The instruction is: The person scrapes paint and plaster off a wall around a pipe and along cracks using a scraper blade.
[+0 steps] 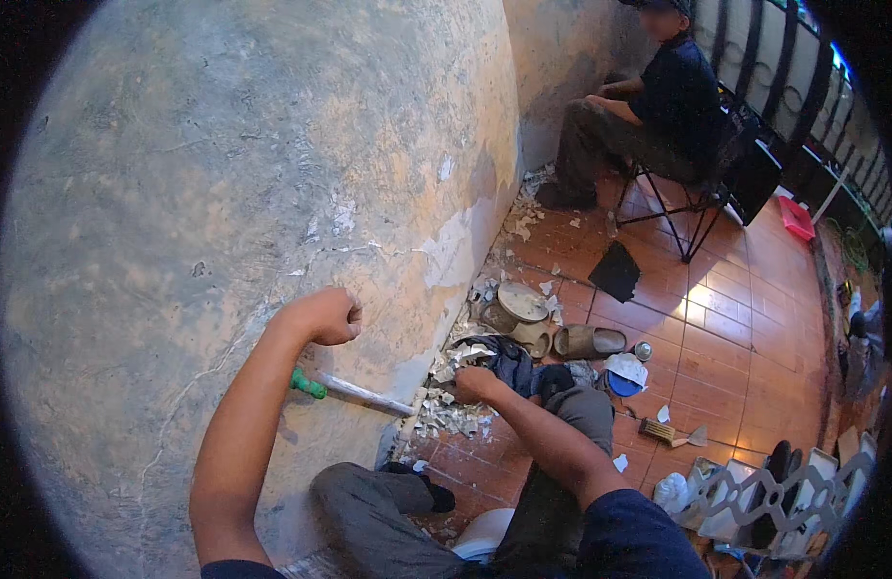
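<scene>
My left hand [331,317] is curled into a fist in front of the weathered plaster wall [200,188], with nothing visible in it. Just below it, a white pipe with a green tap fitting [308,384] runs along the wall. Low at the wall's foot, my right hand [477,383] has bent fingers among peeled paint flakes [453,420]. It is beside a black plastic bag [509,362], with more flakes at the bag's mouth. The fingertips are hidden, so whether they hold flakes or the bag cannot be told.
Brown slides [589,341], a round lid [523,301], a blue-rimmed tub [624,383], a brush [656,430] and a scraper [697,436] lie on the tiled floor [713,362]. Another person [670,94] sits on a folding stool [666,213]. A metal lattice [775,496] stands at lower right.
</scene>
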Tool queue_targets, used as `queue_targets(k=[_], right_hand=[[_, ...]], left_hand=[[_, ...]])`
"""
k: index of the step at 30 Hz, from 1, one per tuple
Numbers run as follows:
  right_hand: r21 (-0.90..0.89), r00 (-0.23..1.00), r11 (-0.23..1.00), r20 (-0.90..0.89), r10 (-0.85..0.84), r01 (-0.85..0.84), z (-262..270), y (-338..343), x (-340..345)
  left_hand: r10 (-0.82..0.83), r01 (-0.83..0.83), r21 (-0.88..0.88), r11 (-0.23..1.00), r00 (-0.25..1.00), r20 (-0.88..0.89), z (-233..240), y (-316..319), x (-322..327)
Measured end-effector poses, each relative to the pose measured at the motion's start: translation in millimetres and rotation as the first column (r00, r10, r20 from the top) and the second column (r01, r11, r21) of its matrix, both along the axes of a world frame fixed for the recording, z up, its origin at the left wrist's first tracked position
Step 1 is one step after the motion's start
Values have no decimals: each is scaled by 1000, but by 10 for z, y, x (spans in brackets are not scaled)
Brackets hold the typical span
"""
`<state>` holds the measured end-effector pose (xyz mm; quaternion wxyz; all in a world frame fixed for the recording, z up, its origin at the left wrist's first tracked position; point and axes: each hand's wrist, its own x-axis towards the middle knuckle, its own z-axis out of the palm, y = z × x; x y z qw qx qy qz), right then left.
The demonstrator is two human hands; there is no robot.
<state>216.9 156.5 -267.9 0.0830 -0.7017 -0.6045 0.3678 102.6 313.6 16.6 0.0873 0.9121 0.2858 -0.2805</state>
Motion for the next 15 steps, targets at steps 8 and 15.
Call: queue_targets(k=[8, 15], right_hand=[[-2, 1000, 1000, 14, 0, 0, -126, 46, 2], [8, 1000, 1000, 11, 21, -21, -116, 59, -21]], left_hand=[[20, -19, -15, 1000, 998, 53, 69, -37, 30], [22, -21, -26, 999, 998, 64, 45, -32, 5]])
